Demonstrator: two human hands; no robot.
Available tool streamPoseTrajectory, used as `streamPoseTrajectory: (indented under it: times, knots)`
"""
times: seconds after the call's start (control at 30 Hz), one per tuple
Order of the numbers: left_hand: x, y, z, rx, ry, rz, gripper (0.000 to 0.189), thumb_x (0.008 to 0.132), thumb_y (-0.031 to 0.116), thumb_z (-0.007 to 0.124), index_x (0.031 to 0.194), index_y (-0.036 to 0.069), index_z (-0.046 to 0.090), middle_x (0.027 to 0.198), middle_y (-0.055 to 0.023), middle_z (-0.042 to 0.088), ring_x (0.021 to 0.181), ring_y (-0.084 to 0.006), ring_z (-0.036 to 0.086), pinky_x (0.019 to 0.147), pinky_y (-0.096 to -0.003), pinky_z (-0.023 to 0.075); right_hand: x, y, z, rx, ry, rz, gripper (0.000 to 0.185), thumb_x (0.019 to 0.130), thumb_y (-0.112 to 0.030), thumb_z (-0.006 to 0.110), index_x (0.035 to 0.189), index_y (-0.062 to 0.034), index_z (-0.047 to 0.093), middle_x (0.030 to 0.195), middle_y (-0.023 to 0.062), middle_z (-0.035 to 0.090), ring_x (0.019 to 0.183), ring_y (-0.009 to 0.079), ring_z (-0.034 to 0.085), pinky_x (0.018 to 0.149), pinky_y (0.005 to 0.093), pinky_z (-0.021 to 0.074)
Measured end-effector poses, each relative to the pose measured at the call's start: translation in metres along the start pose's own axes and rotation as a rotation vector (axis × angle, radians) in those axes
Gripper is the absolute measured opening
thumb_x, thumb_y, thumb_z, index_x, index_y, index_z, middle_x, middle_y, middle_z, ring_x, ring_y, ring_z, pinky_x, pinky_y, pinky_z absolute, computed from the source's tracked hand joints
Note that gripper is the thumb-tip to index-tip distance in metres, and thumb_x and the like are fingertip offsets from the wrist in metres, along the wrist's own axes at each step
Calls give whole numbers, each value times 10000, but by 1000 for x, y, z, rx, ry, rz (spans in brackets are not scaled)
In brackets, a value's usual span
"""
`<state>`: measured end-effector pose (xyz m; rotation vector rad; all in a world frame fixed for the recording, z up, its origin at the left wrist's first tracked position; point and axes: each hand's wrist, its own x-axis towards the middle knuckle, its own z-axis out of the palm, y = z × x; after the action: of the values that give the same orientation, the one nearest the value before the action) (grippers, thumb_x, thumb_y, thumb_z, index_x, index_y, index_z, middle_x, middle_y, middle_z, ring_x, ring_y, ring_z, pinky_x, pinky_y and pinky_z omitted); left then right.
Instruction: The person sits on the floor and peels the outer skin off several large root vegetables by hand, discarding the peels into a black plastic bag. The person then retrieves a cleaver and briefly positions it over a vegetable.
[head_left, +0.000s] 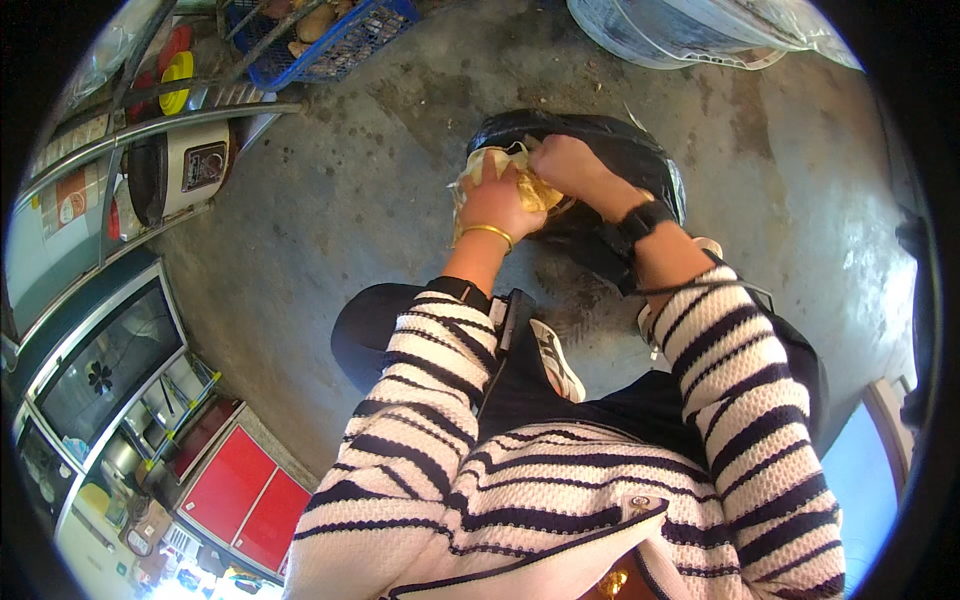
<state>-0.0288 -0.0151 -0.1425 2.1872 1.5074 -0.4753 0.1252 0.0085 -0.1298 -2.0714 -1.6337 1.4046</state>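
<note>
A pale yellow, leafy-looking bundle (540, 193), perhaps a cabbage, rests on a black plastic bag (600, 133) on the floor. With fingers spread, my left hand (496, 196) holds the bundle from its left side. My right hand (571, 166) is closed in a fist at its upper right edge. A small dark item (531, 141) sticks out beside the right fist; its other end is hidden, so I cannot tell what it is. Between my arms, a white shoe (556, 360) with dark stripes shows on the floor.
A blue plastic basket (330, 52) with brown, rounded contents stands at the upper left, by a metal rack (165, 124). A large translucent tub (660, 37) is at the top right. Red cabinet doors (247, 487) and a glass-fronted cabinet (112, 352) line the left.
</note>
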Motion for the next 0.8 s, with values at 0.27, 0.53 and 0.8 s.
streamPoseTrajectory:
  times: [0.27,0.53,0.8]
  knots:
    - [-5,10,13,34,13,35,757,684,552,690,1342,249,469,1498,-137,263,1318,-493,248,1074,-526,272,11,9,18,-514,-514,-189,245,652,-79,632,849,59,680,808,249,655,761,377,661,657,449,510]
    - [-9,10,21,-99,61,-8,671,717,612,638,1269,240,556,1446,-52,382,1376,-397,214,1009,-644,255,2,19,23,-242,-524,143,247,819,-240,575,752,-22,670,725,132,658,644,248,658,562,369,482]
    - [9,11,-1,48,-79,104,763,729,700,548,1313,209,519,1400,-64,448,1409,-328,181,1057,-604,220,1,10,5,472,-565,364,563,950,-503,395,996,14,614,852,123,688,655,197,682,613,333,514]
